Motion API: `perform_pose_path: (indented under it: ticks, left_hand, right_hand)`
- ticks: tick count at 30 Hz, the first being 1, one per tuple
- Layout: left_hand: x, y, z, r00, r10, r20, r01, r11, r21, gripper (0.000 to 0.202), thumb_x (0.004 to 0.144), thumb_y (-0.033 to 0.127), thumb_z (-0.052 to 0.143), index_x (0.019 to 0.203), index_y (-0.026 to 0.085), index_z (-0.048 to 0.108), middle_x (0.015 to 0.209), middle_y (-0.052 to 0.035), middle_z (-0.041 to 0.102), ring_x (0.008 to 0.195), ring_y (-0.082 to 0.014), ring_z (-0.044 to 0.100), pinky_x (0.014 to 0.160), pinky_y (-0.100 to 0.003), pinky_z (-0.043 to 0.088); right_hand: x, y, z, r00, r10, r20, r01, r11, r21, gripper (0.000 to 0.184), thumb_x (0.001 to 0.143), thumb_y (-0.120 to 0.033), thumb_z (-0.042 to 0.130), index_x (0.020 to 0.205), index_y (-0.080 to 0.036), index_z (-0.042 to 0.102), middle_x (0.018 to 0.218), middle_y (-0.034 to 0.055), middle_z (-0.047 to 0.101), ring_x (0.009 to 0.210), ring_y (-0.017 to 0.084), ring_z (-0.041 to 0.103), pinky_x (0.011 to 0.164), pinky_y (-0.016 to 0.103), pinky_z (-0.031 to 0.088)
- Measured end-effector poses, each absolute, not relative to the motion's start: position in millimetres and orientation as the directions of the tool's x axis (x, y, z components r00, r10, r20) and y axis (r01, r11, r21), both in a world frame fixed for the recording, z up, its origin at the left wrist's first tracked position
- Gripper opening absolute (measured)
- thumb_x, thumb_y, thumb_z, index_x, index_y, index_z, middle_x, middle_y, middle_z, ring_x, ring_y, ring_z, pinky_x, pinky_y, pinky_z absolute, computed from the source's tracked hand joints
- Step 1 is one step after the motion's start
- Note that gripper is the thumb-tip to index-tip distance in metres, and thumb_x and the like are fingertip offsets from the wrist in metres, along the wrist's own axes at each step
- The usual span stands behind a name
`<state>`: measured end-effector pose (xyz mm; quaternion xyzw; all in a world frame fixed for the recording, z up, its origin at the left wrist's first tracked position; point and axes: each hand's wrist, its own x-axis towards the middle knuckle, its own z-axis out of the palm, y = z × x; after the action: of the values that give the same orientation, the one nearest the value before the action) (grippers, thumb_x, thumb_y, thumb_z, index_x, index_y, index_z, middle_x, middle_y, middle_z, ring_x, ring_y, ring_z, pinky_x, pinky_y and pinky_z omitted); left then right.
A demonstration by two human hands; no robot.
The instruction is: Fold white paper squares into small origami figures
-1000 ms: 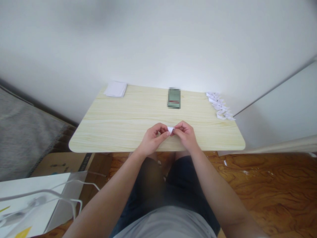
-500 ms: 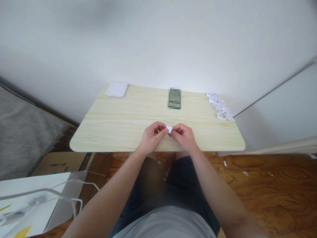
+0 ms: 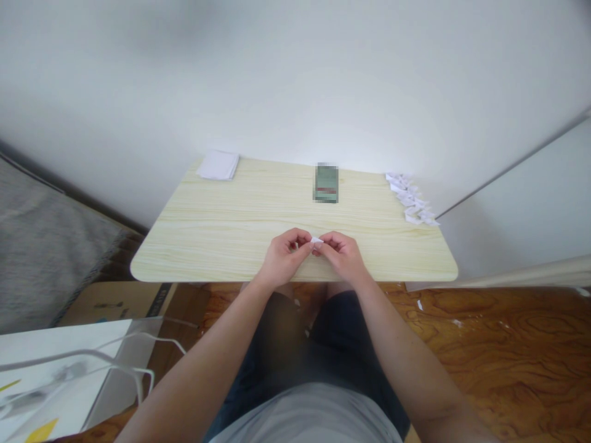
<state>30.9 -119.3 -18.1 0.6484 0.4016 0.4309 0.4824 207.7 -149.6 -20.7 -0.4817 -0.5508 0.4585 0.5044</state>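
Both hands meet above the near edge of a pale wooden table (image 3: 221,227). A small folded piece of white paper (image 3: 316,240) is pinched between them. My left hand (image 3: 284,258) grips its left end with curled fingers. My right hand (image 3: 344,255) grips its right end, thumb and fingers pressed together. Most of the paper is hidden by the fingertips.
A stack of white paper squares (image 3: 218,165) lies at the table's far left corner. A pile of several small folded white paper pieces (image 3: 410,198) sits at the far right edge. A blurred dark phone-like object (image 3: 326,183) lies mid-back. A white bag (image 3: 69,375) stands at lower left.
The paper piece shows less between the fingers than before; the hands have closed in on it and shifted slightly. The rest is unchanged.
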Motion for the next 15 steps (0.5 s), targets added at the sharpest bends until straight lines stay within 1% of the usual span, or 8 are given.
perform_pose_path:
  ticks: [3, 6, 9, 11, 13, 15]
  left_hand:
    - [29.7, -118.6, -19.5, 0.316, 0.934, 0.168, 0.095, -0.208, 0.974, 0.021, 0.088, 0.039, 0.070, 0.092, 0.018, 0.070, 0.084, -0.0031, 0.072, 0.078, -0.0171, 0.065, 0.073, -0.030, 0.049]
    - [28.7, -118.3, -19.2, 0.288, 0.938, 0.191, 0.123, -0.234, 0.965, 0.021, 0.088, 0.038, 0.069, 0.092, 0.018, 0.071, 0.085, -0.0032, 0.071, 0.078, -0.0169, 0.063, 0.074, -0.030, 0.048]
    - [28.5, -119.4, -17.2, 0.258, 0.929, 0.265, 0.178, -0.315, 0.932, 0.016, 0.089, 0.034, 0.068, 0.088, 0.019, 0.071, 0.085, -0.0028, 0.069, 0.079, -0.0165, 0.060, 0.074, -0.030, 0.047]
    - [28.9, -120.5, -15.9, 0.253, 0.913, 0.320, 0.224, -0.377, 0.899, 0.013, 0.090, 0.031, 0.066, 0.087, 0.019, 0.071, 0.084, -0.0026, 0.067, 0.080, -0.0168, 0.059, 0.075, -0.031, 0.046]
    - [29.4, -121.6, -15.2, 0.266, 0.889, 0.373, 0.277, -0.441, 0.853, 0.011, 0.091, 0.029, 0.065, 0.086, 0.020, 0.071, 0.083, -0.0028, 0.065, 0.083, -0.0181, 0.059, 0.077, -0.032, 0.046]
    - [29.6, -122.1, -15.5, 0.297, 0.858, 0.420, 0.327, -0.504, 0.799, 0.011, 0.091, 0.027, 0.064, 0.086, 0.021, 0.071, 0.083, -0.0037, 0.065, 0.086, -0.0199, 0.060, 0.081, -0.035, 0.047]
  right_hand:
    - [208.2, -149.3, -21.5, -0.040, 0.992, 0.121, 0.068, 0.123, -0.990, 0.020, 0.088, -0.043, 0.074, 0.089, -0.023, 0.074, 0.082, 0.0032, 0.077, 0.079, 0.019, 0.073, 0.076, 0.033, 0.057]
    - [208.4, -149.0, -22.3, -0.026, 0.987, 0.158, 0.109, 0.160, -0.981, 0.020, 0.087, -0.043, 0.075, 0.090, -0.024, 0.076, 0.085, 0.0033, 0.077, 0.080, 0.019, 0.071, 0.077, 0.033, 0.056]
    - [207.8, -148.6, -23.5, 0.001, 0.982, 0.188, 0.157, 0.186, -0.970, 0.018, 0.086, -0.041, 0.076, 0.090, -0.024, 0.077, 0.087, 0.0034, 0.076, 0.080, 0.019, 0.069, 0.077, 0.033, 0.055]
    - [207.2, -148.4, -24.0, 0.019, 0.982, 0.187, 0.160, 0.181, -0.970, 0.017, 0.085, -0.040, 0.076, 0.091, -0.024, 0.076, 0.089, 0.0035, 0.075, 0.081, 0.020, 0.069, 0.077, 0.033, 0.055]
    - [206.5, -148.3, -24.0, 0.042, 0.982, 0.187, 0.164, 0.177, -0.970, 0.015, 0.085, -0.038, 0.075, 0.090, -0.024, 0.075, 0.089, 0.0035, 0.075, 0.081, 0.020, 0.069, 0.077, 0.033, 0.056]
    - [205.8, -148.7, -23.4, 0.061, 0.974, 0.216, 0.201, 0.200, -0.959, 0.010, 0.085, -0.034, 0.073, 0.087, -0.024, 0.074, 0.088, 0.0035, 0.074, 0.081, 0.020, 0.069, 0.076, 0.034, 0.056]
